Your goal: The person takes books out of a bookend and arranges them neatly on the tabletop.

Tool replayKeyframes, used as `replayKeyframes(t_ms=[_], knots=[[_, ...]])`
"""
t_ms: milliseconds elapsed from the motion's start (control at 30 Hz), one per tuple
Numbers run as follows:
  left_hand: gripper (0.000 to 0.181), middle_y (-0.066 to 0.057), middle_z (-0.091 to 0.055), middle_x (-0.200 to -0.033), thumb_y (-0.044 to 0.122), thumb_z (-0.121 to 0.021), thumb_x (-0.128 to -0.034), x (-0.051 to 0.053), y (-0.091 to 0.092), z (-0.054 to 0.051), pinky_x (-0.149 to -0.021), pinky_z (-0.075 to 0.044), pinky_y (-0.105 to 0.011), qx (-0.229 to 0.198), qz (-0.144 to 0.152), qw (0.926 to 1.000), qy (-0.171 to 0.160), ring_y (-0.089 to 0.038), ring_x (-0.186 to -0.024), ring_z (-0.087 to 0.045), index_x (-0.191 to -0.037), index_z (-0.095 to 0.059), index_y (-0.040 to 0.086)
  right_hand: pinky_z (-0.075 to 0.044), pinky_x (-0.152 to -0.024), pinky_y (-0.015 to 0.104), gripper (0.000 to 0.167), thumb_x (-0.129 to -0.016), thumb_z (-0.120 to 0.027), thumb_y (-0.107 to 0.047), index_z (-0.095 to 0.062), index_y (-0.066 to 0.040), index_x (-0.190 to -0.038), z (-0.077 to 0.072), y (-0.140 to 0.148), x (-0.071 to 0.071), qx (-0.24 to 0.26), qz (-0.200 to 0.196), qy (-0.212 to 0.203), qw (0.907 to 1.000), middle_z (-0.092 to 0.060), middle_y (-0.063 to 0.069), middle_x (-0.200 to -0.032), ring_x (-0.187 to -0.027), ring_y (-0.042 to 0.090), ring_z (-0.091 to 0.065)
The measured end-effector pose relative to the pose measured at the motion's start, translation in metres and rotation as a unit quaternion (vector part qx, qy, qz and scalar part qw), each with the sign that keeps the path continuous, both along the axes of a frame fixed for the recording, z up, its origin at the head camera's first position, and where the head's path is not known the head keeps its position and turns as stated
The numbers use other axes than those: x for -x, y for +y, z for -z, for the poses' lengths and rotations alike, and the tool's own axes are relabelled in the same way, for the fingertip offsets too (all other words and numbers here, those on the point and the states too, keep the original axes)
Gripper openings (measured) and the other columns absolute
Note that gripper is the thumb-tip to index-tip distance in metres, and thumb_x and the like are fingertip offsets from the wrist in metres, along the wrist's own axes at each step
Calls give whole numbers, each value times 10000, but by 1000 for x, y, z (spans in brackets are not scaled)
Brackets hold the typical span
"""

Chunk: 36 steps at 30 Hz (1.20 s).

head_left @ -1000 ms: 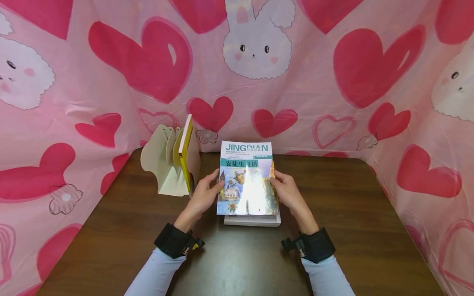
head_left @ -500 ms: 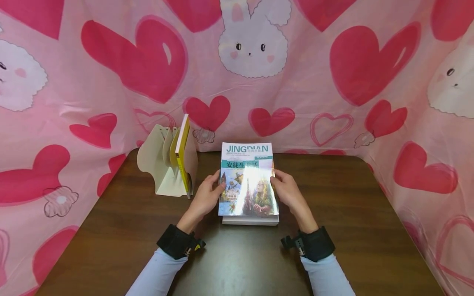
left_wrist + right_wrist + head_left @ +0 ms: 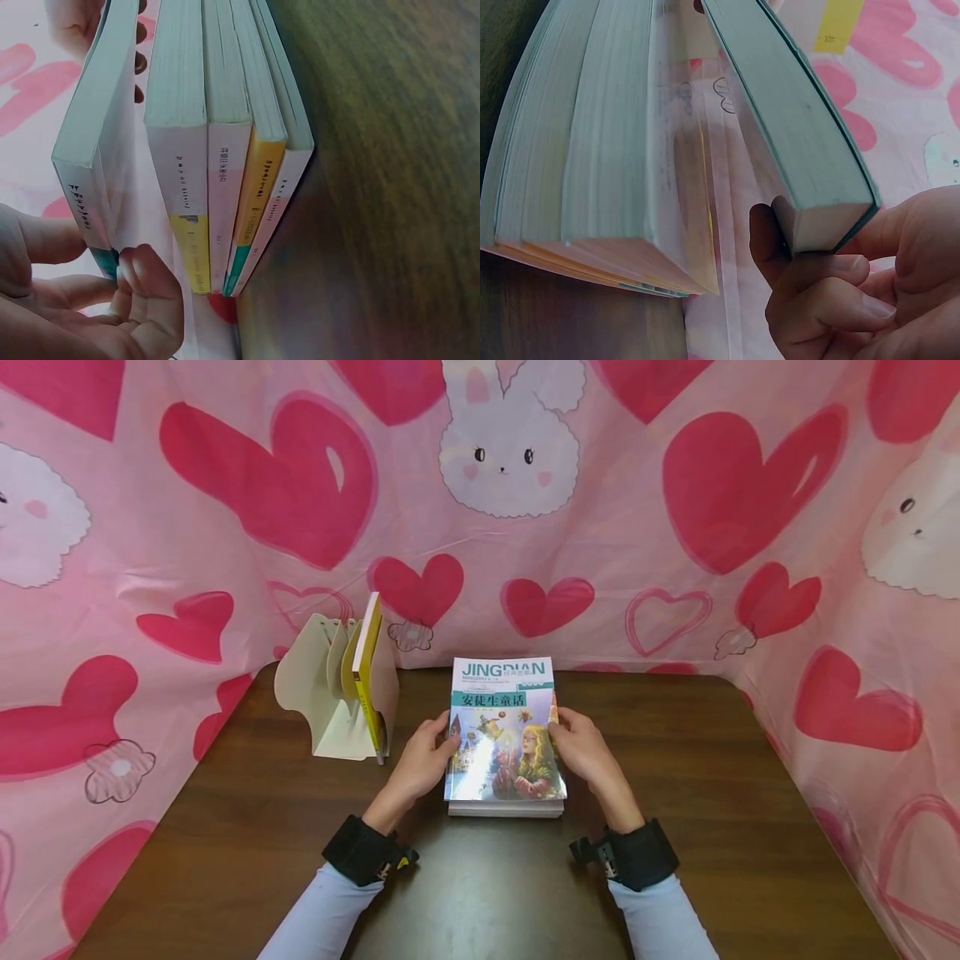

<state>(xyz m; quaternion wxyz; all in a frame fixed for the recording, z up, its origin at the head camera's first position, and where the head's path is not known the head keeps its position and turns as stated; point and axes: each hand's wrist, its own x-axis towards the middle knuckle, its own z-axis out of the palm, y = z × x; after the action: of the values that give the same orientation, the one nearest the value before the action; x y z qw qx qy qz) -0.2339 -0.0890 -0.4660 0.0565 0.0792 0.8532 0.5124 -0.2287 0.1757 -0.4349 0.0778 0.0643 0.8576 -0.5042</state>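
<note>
A paperback book (image 3: 502, 743) with a teal title and an illustrated cover lies between both hands in the head view, above a stack of books (image 3: 506, 810). My left hand (image 3: 418, 764) grips its left edge, thumb on the cover and fingers below. The right hand (image 3: 587, 750) holds the opposite edge in the same way. In the left wrist view, a gap separates the held book (image 3: 90, 161) from the stacked books (image 3: 199, 112), whose white, yellow and pink spines show. The right wrist view shows fingers (image 3: 821, 300) curled under the held book's page edge (image 3: 802, 142).
A cream book stand (image 3: 330, 727) with dividers is at the left rear of the dark wooden table (image 3: 675, 827). One yellow-spined book (image 3: 366, 685) stands upright in it. A pink curtain (image 3: 420, 527) with hearts and rabbits surrounds the back and sides.
The held book has come down slightly toward the stack, and the glare on its cover has shifted left. Both hands keep their grip. The view has turned slightly right.
</note>
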Motion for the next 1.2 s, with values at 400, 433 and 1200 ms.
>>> replayKeyframes(t_ms=[400,433,1200], knots=[[561,-159,-547,-1127,134,-574,-1081,1,2,5,-786,-411,-381,211,124,9997,-4,-281,-965,-527,-1589,-401,-30,-477,-963,478,476,-1102,-478,-197,-488,41,-1514,4,0,0,-249,-125,-100,9996,-609,232,-1359,-1128,327,-561],[558,-157,-551,-1124,133,-575,-1080,1,2,5,-787,-411,-381,235,122,9996,23,-279,-960,-528,-1587,-407,-27,-478,-985,495,479,-1102,-481,-199,-484,42,-1516,4,0,0,-263,-138,-124,9995,-604,236,-1372,-1140,332,-561],[538,-157,-547,-1103,124,-583,-1074,4,2,8,-824,-388,-409,397,219,9987,-222,-293,-984,-507,-1553,-434,-72,-483,-984,508,469,-1092,-485,-184,-493,63,-1491,11,0,1,-413,-226,-296,9984,-607,244,-1353,-1120,348,-569]])
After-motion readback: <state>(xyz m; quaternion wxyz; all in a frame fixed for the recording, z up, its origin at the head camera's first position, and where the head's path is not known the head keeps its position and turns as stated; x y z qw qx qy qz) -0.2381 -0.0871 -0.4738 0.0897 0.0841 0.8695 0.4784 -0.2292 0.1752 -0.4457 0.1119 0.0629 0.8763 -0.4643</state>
